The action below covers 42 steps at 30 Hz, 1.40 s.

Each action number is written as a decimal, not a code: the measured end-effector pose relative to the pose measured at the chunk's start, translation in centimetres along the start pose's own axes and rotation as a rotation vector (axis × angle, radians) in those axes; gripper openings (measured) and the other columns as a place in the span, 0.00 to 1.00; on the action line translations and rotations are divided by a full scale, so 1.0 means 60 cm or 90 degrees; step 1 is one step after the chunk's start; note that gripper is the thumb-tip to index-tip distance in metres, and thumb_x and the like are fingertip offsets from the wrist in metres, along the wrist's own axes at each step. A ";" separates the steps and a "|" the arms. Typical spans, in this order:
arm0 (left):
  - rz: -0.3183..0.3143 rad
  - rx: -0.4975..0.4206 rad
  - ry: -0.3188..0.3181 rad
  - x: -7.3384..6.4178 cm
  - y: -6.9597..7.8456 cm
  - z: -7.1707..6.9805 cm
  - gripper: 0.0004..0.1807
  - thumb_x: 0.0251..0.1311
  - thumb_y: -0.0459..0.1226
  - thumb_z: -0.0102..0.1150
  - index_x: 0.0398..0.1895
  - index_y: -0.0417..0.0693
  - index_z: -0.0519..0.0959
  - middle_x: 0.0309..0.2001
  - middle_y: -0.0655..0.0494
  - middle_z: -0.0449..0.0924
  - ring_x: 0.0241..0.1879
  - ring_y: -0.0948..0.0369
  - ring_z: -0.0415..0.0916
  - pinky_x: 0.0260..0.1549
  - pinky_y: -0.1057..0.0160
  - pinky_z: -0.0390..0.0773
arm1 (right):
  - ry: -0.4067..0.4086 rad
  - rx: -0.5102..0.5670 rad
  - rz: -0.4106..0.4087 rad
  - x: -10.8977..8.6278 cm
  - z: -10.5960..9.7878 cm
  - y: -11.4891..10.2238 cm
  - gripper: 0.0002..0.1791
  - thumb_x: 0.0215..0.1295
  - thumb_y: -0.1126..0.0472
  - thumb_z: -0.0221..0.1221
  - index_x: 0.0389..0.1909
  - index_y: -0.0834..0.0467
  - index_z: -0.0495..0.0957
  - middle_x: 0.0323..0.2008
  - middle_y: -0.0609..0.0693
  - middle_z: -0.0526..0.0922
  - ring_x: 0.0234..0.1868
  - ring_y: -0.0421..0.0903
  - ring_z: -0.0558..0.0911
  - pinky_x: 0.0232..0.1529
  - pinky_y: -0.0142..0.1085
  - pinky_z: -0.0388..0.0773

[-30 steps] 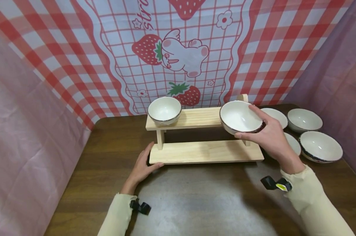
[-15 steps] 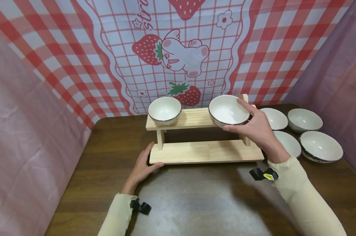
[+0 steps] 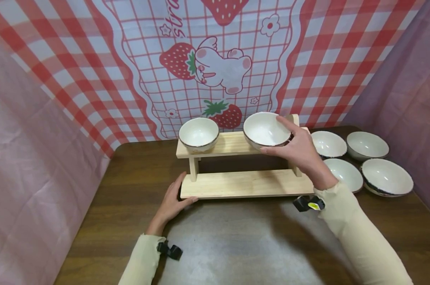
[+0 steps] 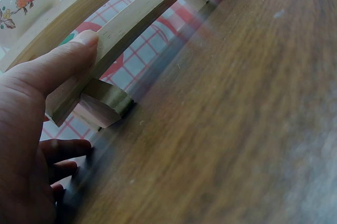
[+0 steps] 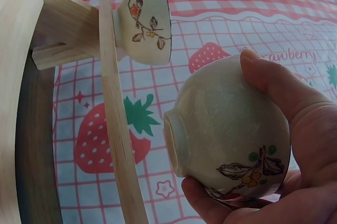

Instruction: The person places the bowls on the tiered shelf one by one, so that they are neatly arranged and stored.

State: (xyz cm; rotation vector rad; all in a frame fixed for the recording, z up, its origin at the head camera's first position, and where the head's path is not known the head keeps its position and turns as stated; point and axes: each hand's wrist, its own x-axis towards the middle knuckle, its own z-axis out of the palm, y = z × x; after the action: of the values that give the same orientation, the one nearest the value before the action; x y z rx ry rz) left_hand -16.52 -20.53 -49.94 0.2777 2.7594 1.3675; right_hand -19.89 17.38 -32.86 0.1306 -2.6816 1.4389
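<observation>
My right hand [image 3: 302,152] grips a white bowl [image 3: 266,128] by its right side, with fingers and thumb spread around it. It hangs over the right half of the wooden rack's [image 3: 247,185] upper shelf. In the right wrist view, a gap shows between its foot and the shelf board, and fruit and leaves decorate its outside. Another white bowl [image 3: 198,134] with a dark rim stands upright at the upper shelf's left end. My left hand [image 3: 170,204] holds the rack's lower left corner, its thumb [image 4: 79,50] against the front edge and its fingers around the end.
On the brown table [image 3: 136,186], right of the rack, several white bowls [image 3: 387,177] stand close together. A strawberry-patterned cloth [image 3: 222,59] hangs right behind the rack. Pink curtains [image 3: 29,158] close off both sides.
My right hand has carried its bowl leftward and slightly back along the upper shelf, more slowly in the last half second. The left hand and the rack stay in place.
</observation>
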 end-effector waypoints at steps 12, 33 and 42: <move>0.001 0.000 -0.003 0.000 0.001 -0.001 0.54 0.54 0.50 0.72 0.80 0.50 0.53 0.79 0.45 0.55 0.77 0.41 0.54 0.72 0.34 0.56 | -0.008 0.024 0.008 0.013 0.022 -0.012 0.59 0.46 0.48 0.78 0.78 0.50 0.58 0.73 0.60 0.66 0.65 0.54 0.72 0.63 0.52 0.74; 0.012 0.001 0.005 0.001 0.000 0.001 0.54 0.53 0.50 0.73 0.80 0.48 0.53 0.78 0.44 0.56 0.76 0.40 0.55 0.71 0.34 0.57 | -0.014 0.016 -0.038 0.040 0.065 -0.018 0.58 0.46 0.49 0.78 0.77 0.55 0.59 0.72 0.61 0.68 0.67 0.56 0.73 0.63 0.53 0.75; 0.005 -0.001 0.005 0.000 0.001 0.001 0.54 0.54 0.49 0.73 0.80 0.50 0.53 0.79 0.45 0.56 0.76 0.40 0.55 0.72 0.34 0.56 | -0.025 0.018 -0.035 0.049 0.079 -0.012 0.59 0.45 0.49 0.79 0.77 0.54 0.58 0.72 0.60 0.69 0.69 0.56 0.72 0.65 0.53 0.74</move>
State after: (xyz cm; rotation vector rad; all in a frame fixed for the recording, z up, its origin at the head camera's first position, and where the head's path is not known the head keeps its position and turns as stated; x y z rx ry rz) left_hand -16.50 -20.43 -49.93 0.2840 2.7663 1.3744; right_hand -22.92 12.94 -34.48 0.2357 -2.6673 1.4734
